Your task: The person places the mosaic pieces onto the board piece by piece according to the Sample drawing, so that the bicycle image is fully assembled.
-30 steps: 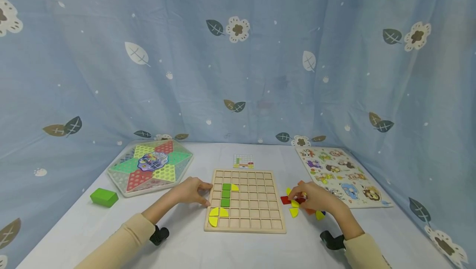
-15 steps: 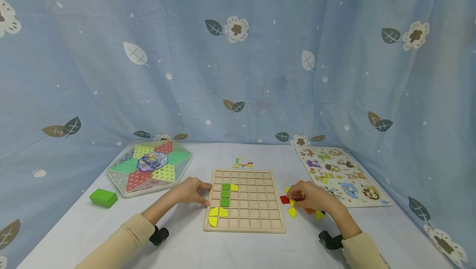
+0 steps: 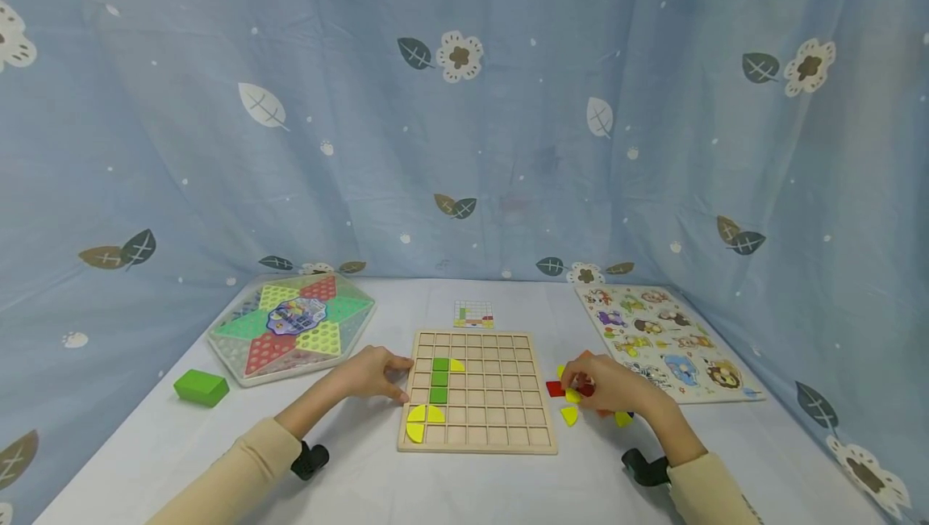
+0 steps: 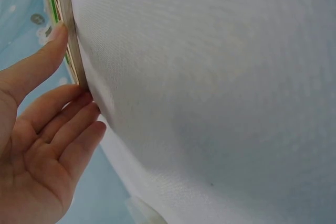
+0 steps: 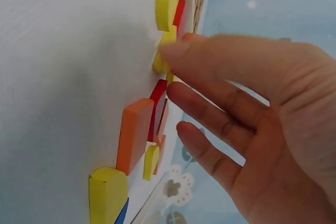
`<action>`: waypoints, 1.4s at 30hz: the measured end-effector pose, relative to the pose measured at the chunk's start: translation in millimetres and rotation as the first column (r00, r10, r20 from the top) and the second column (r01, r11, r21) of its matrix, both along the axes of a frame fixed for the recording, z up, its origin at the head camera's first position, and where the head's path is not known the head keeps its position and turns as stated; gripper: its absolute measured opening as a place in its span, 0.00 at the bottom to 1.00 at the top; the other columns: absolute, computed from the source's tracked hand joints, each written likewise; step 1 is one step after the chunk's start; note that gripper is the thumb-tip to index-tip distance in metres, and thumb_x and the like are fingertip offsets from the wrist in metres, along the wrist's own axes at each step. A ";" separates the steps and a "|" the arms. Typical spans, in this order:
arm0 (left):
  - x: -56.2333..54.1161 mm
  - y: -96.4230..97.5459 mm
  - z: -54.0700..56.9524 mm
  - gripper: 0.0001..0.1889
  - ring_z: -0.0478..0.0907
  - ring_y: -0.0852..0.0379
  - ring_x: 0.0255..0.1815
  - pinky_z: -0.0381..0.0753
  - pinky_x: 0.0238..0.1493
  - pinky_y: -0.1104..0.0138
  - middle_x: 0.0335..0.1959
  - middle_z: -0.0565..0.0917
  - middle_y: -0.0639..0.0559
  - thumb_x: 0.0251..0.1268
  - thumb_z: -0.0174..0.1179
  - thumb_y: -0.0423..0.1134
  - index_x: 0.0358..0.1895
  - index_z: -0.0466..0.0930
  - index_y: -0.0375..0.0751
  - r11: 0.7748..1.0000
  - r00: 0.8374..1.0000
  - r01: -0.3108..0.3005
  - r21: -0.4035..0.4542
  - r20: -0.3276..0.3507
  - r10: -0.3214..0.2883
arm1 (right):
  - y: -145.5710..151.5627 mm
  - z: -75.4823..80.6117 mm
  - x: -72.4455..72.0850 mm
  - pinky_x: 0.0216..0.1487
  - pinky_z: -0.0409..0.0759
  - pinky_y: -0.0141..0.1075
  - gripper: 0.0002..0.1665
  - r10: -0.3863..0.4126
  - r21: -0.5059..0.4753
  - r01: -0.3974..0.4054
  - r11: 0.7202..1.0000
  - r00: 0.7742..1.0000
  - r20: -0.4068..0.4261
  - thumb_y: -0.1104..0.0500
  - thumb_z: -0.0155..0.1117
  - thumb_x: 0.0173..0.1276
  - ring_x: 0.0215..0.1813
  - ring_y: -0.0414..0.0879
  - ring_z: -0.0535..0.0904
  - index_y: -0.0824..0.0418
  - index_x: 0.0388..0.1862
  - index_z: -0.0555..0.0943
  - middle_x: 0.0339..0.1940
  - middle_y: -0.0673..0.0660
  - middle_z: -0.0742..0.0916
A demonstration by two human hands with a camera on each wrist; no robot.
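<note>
A wooden grid board (image 3: 501, 412) lies on the table, with a column of green squares (image 3: 439, 380) and several yellow quarter-circles (image 3: 417, 431) in its cells. My left hand (image 3: 373, 372) touches the board's left edge; thumb and fingertips rest there with the fingers extended, as the left wrist view also shows. At the right, my right hand (image 3: 610, 384) reaches into a loose pile of pieces. Its thumb and index finger pinch a yellow quarter-circle piece (image 5: 164, 59), while the other fingers stay off it. A red piece (image 3: 555, 389) and an orange piece (image 5: 135, 136) lie beside it.
Behind the board lies a small pattern card (image 3: 474, 314). A hexagonal Chinese checkers board (image 3: 297, 327) sits back left, with a green block (image 3: 202, 387) in front of it. An animal puzzle board (image 3: 668, 339) lies on the right. A blue curtain (image 3: 464, 146) hangs behind.
The yellow quarter-circle piece under my right fingertips has tilted and shifted slightly; another yellow piece beside it has slid a little left and nearer. My left hand stays at the board.
</note>
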State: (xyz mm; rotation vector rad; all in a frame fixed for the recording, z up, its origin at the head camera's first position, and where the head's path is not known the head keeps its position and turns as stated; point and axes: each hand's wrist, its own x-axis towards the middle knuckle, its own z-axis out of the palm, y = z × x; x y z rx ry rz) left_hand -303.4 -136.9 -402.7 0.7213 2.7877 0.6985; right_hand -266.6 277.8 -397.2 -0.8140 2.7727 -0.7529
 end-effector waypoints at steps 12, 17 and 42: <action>0.2 -0.5 -1.0 0.32 0.76 0.42 0.58 0.76 0.54 0.52 0.56 0.81 0.43 0.45 0.76 0.45 0.56 0.81 0.36 1.000 1.000 0.004 0.005 -0.005 -0.004 | 5.3 -2.6 -2.4 0.18 0.73 0.30 0.17 0.035 -0.020 -0.035 0.999 0.999 -0.004 0.77 0.66 0.56 0.20 0.39 0.70 0.56 0.36 0.85 0.27 0.52 0.78; 0.6 -0.7 -1.0 0.32 0.76 0.42 0.58 0.76 0.55 0.51 0.56 0.81 0.43 0.45 0.76 0.45 0.56 0.81 0.36 1.000 1.000 0.010 0.007 -0.008 -0.010 | 5.5 -1.7 -2.6 0.23 0.75 0.31 0.11 0.037 -0.014 -0.037 0.999 0.999 -0.017 0.70 0.70 0.57 0.22 0.39 0.73 0.58 0.36 0.86 0.26 0.50 0.79; -0.3 -1.1 -1.1 0.32 0.76 0.41 0.58 0.76 0.54 0.51 0.56 0.81 0.41 0.45 0.77 0.45 0.56 0.81 0.36 1.000 1.000 0.017 0.016 -0.006 -0.017 | -1.1 -3.7 -1.1 0.22 0.77 0.33 0.12 0.011 -0.008 -0.011 1.000 1.000 -0.020 0.70 0.71 0.54 0.27 0.40 0.74 0.57 0.35 0.82 0.28 0.50 0.80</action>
